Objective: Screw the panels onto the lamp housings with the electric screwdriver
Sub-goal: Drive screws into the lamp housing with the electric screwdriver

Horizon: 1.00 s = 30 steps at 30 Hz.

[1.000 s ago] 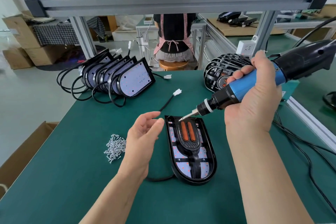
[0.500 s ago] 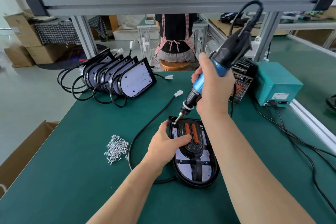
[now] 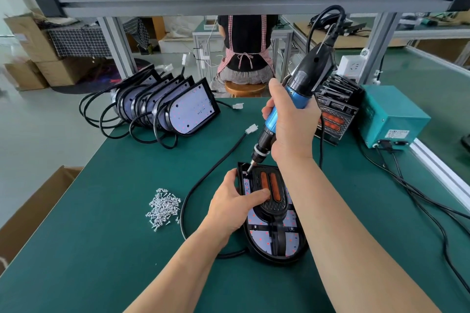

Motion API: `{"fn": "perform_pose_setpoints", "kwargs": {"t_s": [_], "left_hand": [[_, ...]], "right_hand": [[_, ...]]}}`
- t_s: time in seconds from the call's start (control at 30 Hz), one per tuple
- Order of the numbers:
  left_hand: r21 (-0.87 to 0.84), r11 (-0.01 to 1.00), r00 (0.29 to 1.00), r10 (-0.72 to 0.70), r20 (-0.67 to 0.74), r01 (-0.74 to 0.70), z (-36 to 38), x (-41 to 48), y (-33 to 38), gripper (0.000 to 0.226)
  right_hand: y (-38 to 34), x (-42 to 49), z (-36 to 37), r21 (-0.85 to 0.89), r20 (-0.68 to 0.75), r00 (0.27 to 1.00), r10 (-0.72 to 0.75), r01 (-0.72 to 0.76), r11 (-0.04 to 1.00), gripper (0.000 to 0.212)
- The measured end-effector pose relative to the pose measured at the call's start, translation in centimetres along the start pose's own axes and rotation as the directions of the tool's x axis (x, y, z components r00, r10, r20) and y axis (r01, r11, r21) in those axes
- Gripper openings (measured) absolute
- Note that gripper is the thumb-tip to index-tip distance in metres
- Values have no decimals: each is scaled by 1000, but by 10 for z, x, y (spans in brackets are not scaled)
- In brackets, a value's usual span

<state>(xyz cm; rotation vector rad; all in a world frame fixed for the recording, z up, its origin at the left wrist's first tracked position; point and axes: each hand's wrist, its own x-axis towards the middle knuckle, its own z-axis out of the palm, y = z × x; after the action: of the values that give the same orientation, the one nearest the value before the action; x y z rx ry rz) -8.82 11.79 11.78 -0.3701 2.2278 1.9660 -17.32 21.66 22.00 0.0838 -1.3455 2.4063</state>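
Right hand [image 3: 292, 132] grips screwdriver [image 3: 304, 82], left hand [image 3: 231, 208] housing [image 3: 292, 253]

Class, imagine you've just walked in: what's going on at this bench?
A person is screwing a panel onto a lamp housing on the green table. The right hand grips the electric screwdriver, bit down at the housing's far left corner; the left hand holds the housing steady. Loose screws lie to its left, and more housings stand behind.

I've got screws [image 3: 164, 209] left of the lamp housing [image 3: 273, 258], housing row [image 3: 188, 114] behind-left, power box [image 3: 389, 117] behind-right, all on table [image 3: 101, 249].
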Motion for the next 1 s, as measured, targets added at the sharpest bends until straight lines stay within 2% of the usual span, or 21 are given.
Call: {"fn": "perform_pose_setpoints", "kwargs": {"t_s": [0.2,0.33,0.47,0.67,0.77,1.0], "left_hand": [[-6,1000,1000,9,9,-8,0,0,-1,85],[-2,1000,1000,7,9,-7,-1,0,-1,90],[-5,1000,1000,10,17,-10,-2,-1,-1,81],[20,999,1000,27,13,-27,-1,0,-2,54],[19,999,999,31,10,-31,-2,0,-3,61],[-12,1000,1000,5,-14,-5,-1,0,-2,96]], "right_hand": [[0,2,4,-26,64,998,20,-19,999,20],[1,4,6,-60,89,996,21,-15,998,20],[2,4,6,-70,97,995,18,-12,998,19],[3,4,6,-84,95,995,5,3,996,18],[5,4,6,-98,108,994,1,10,995,18],[8,3,7,-127,140,990,-34,52,991,22]]}}
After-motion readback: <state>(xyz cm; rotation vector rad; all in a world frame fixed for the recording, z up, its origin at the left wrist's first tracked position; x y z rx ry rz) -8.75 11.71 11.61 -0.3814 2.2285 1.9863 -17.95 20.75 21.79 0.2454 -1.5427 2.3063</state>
